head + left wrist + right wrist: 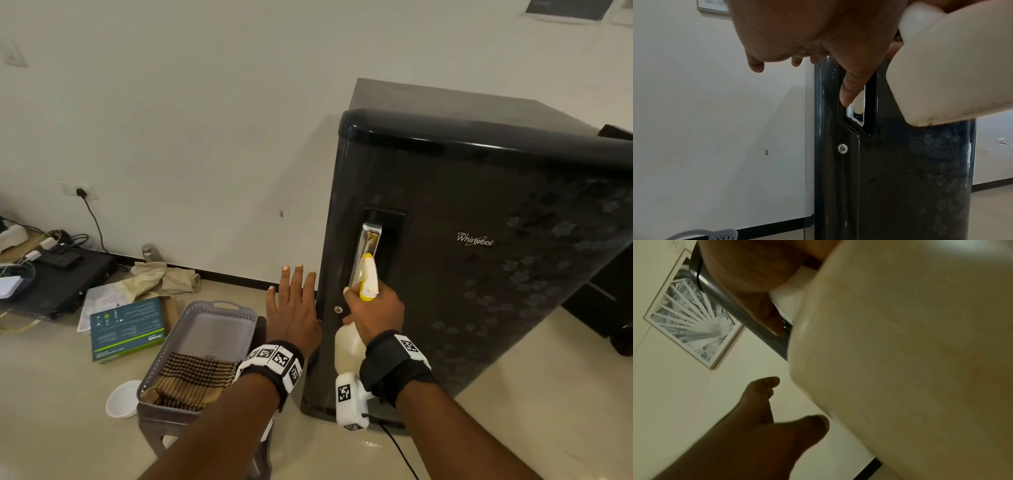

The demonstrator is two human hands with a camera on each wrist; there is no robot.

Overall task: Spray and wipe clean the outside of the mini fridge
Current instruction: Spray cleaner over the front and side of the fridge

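The black mini fridge stands on the floor at the right, its door with a recessed chrome handle facing me. My right hand grips a white spray bottle, whose yellow nozzle points at the handle from close by. The bottle fills the right wrist view. Small droplets sit on the door's left edge. My left hand hovers with straight fingers beside the fridge's left side and holds nothing. A checked cloth lies in a grey basket.
The basket sits on a dark stool left of the fridge. On the floor lie a white bowl, a green box, rags and cabled devices by the wall. A black cable runs from the fridge's base. Dark furniture stands at the right.
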